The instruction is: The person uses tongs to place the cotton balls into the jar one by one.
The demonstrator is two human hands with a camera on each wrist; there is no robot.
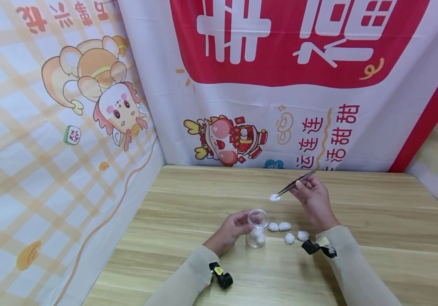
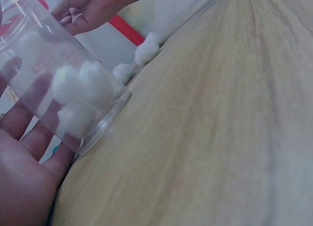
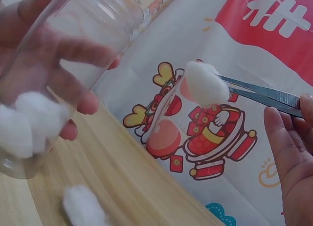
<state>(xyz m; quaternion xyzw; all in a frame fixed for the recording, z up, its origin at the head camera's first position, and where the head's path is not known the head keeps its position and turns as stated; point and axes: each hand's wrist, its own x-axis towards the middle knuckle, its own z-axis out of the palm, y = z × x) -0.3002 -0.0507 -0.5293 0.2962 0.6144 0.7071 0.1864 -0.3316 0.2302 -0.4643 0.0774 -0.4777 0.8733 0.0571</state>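
My left hand (image 1: 235, 229) holds a clear plastic jar (image 1: 256, 240) standing on the table, its fingers curled round the side. Several white cotton balls (image 2: 78, 99) lie at the bottom of the jar, and its mouth has no lid. Between thumb and fingers my right hand (image 1: 316, 202) pinches metal tweezers (image 3: 266, 95). The tweezer tips grip one cotton ball (image 3: 206, 83), held in the air above and to the right of the jar's mouth. Several loose cotton balls (image 1: 284, 226) lie on the table to the right of the jar, below the right hand.
The wooden table (image 1: 165, 255) reaches back to a printed cloth (image 1: 288, 97) hung behind it. Another patterned cloth (image 1: 69, 170) hangs along the left side. Each wrist wears a black strapped camera (image 1: 223, 278).
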